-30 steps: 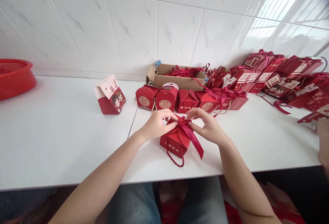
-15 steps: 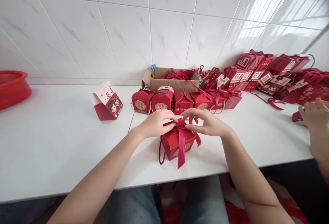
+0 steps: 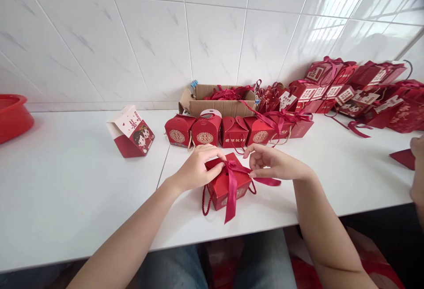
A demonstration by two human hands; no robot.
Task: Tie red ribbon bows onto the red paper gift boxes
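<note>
A red gift box (image 3: 222, 184) with gold round patterns and dark red rope handles stands on the white table in front of me. Across its top lies a crimson ribbon (image 3: 232, 192), knotted, one tail hanging down the front. My left hand (image 3: 201, 169) pinches the ribbon at the knot, against the box lid. My right hand (image 3: 276, 163) is at the box's right side with its fingers curled and index finger raised. Its thumb is on the other ribbon tail, which stretches out to the right beneath the hand.
Behind stand several red boxes (image 3: 235, 131) in a row, before a cardboard tray (image 3: 212, 107) of ribbons. A white-and-red box (image 3: 131, 132) is at left, a red basin (image 3: 16, 119) farther left. Stacked gift boxes (image 3: 326, 79) fill the back right. Another person's hand (image 3: 418, 169) is at the right edge.
My right hand has moved slightly right and away from the knot, and one ribbon tail now stretches sideways. The left hand stays by the knot. The other person's hand has shifted right.
</note>
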